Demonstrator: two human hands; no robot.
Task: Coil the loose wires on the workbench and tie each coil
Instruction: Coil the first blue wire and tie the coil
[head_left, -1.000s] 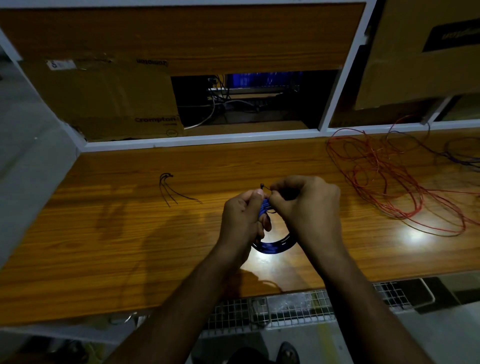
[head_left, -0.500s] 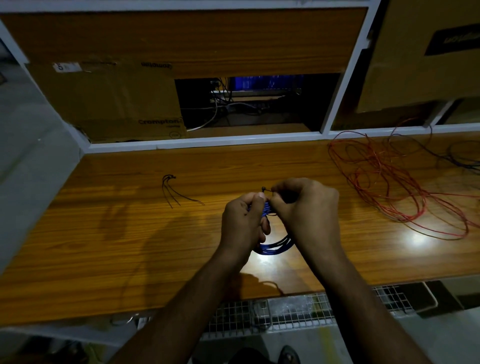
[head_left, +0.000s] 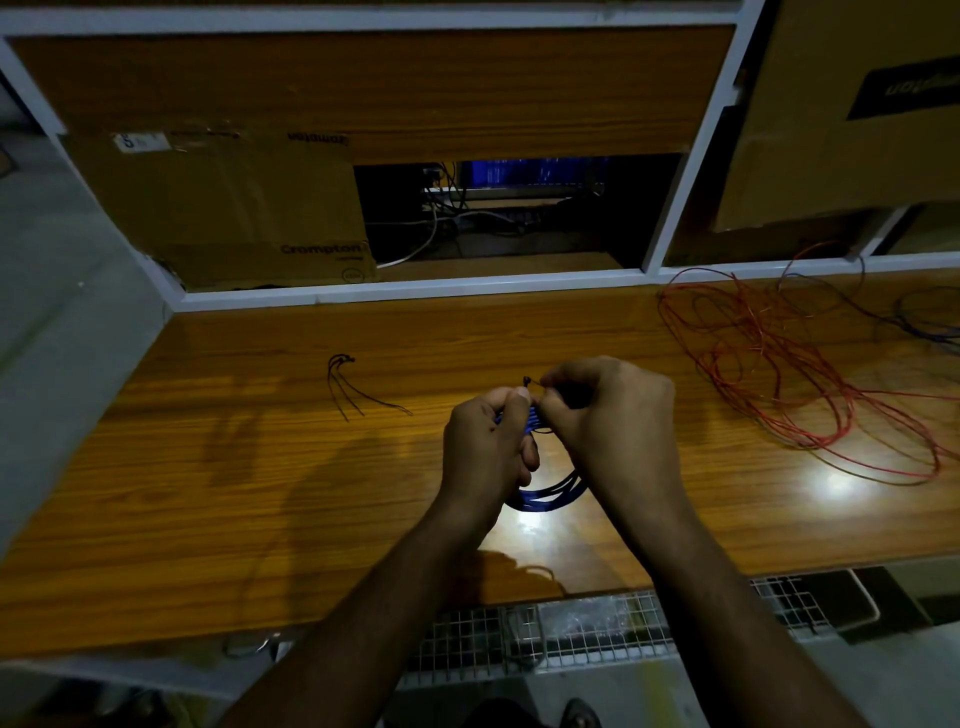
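Head view looks down on a wooden workbench (head_left: 218, 493) whose near edge runs above a wire-mesh tray (head_left: 587, 636). Bare wood stretches left of the hands, broken only by a few thin black tie wires (head_left: 358, 389) lying well apart from them; right of the hands a loose red wire tangle (head_left: 810, 384) spreads toward the bench's back rail. Behind the bench, a cardboard box (head_left: 223, 208) reads "Crompton". Over the bench's middle, the left hand (head_left: 485, 447) curls around a blue wire coil (head_left: 550, 493) — fingers closed on its upper part. The right hand (head_left: 613, 415) pinches a thin black tie (head_left: 529, 382) at the coil's top, touching the left hand.
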